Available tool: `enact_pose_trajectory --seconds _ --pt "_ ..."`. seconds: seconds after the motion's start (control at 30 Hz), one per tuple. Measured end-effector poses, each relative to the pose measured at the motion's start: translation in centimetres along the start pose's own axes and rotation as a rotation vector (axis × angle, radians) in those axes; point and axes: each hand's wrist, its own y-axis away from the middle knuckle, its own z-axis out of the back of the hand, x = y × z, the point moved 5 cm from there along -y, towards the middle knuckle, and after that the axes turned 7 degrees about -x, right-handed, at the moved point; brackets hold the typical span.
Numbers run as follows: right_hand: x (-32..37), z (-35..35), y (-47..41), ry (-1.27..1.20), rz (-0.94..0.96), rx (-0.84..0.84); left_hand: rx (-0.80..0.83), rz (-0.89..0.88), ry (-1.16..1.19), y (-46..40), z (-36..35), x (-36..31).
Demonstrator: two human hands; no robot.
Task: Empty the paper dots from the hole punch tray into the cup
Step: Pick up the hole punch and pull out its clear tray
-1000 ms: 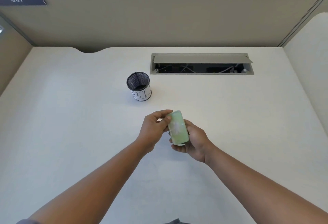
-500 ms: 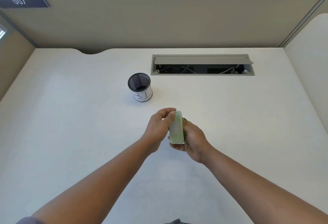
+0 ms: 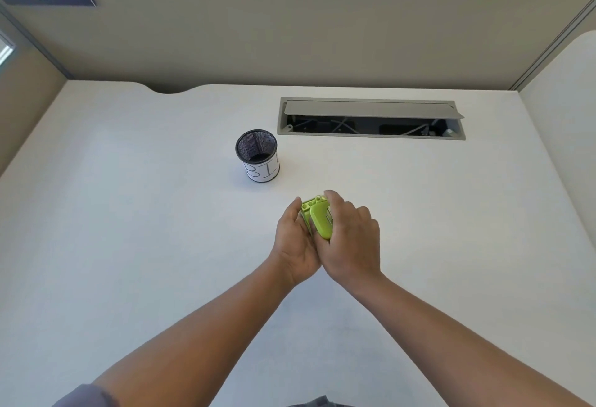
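A lime-green hole punch [image 3: 318,220] is held between both hands above the middle of the desk, turned on its side with its handle facing me. My left hand [image 3: 295,242] cups its left side, where the pale tray lies hidden against the palm. My right hand [image 3: 351,239] wraps over its right side and top. The cup [image 3: 258,155], a black mesh cup with a white label around its lower part, stands upright on the desk, beyond and left of the hands. No paper dots are visible.
An open cable hatch [image 3: 371,118] with a raised grey flap is set into the desk at the back right. Beige partition walls [image 3: 290,29] close the desk on three sides. The desk surface [image 3: 129,245] is white.
The hole punch has been rolled over, so its green handle side shows instead of the pale tray underside. My right hand moved from beneath it to over its top; my left hand now cups it.
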Motion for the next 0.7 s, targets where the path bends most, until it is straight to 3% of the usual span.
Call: enact_pose_trajectory --seconds 0.17,0.7 --pt "0.3 0.1 0.3 0.090 0.097 -0.027 0.014 0.021 0.045 -0.4 0.3 0.5" --pt "0.6 -0.3 0.7 0.002 0.057 0.020 0.026 0.014 0.069 -1.0 0.7 0.6"
